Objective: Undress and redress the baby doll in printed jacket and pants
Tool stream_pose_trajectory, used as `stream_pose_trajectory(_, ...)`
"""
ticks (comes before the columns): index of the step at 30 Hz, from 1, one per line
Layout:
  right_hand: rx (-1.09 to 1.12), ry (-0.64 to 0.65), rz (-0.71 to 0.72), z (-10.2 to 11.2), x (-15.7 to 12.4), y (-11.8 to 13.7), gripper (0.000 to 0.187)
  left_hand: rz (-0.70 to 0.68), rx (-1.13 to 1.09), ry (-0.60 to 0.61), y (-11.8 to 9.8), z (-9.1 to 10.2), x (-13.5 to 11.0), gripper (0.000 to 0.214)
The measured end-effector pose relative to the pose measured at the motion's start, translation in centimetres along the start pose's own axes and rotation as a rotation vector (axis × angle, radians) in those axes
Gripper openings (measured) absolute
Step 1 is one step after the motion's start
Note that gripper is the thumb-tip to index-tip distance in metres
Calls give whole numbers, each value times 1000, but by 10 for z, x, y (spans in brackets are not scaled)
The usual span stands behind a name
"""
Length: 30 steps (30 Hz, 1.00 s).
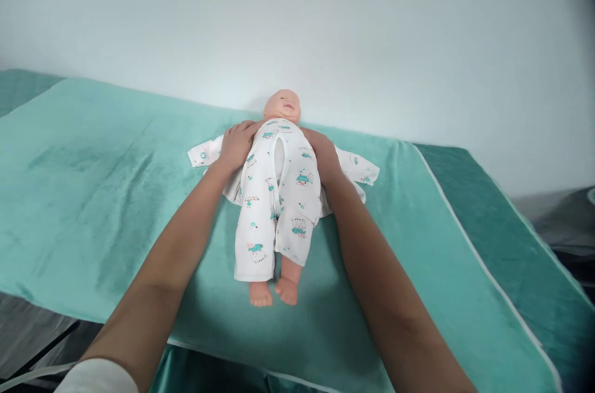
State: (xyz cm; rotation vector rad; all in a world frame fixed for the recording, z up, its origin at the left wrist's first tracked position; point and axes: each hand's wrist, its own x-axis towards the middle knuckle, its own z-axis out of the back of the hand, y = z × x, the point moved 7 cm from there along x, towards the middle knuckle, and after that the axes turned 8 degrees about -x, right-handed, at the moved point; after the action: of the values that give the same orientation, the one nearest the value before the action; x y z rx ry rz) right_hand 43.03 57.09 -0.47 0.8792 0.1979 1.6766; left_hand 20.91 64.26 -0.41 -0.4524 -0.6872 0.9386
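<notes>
"Where's the doll (290, 185)?"
"On the plush green cover (125, 132), round head (281, 103) at its far edge, open room both sides."
"Fingers?"
"Left hand's (238, 144) partly spread, right hand's (322, 151) mostly hidden; either's grip, I can't tell."

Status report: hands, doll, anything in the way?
Left hand and right hand flanking doll at upper body. Doll face-up on green cover. Nothing visibly blocking either hand.

Plain pale wall (372, 27), grey floor (28, 328)
</notes>
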Motion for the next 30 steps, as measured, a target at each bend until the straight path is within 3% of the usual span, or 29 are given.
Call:
stream_pose_trajectory(3,-224,4,16,-4,-16,-2,55,6,56,18,-1,2,-11,57)
stream_pose_trajectory(6,-309,16,-42,-11,-36,-7,64,-11,126,29,-2,2,-23,63)
stream_pose_trajectory(10,-178,-31,-11,-10,-62,11,64,-34,166,12,-1,2,-43,67)
stream_pose_trajectory(13,-66,-126,-33,2,-74,29,53,-43,114,-31,-2,2,-60,62)
stream_pose_trajectory(18,171,-185,-296,8,-77,23,38,-75,-32,-103,-16,5,-79,47)
stream_pose_trajectory(22,451,-152,-516,-2,-70,5,33,80,-337,-257,-19,12,-89,34)
stream_pose_trajectory(24,632,-120,-584,-9,-68,3,34,158,-542,-272,-19,9,-92,35)
stream_pose_trajectory(30,736,-31,-596,-7,-65,16,36,384,-1035,-21,-26,-20,-91,43)
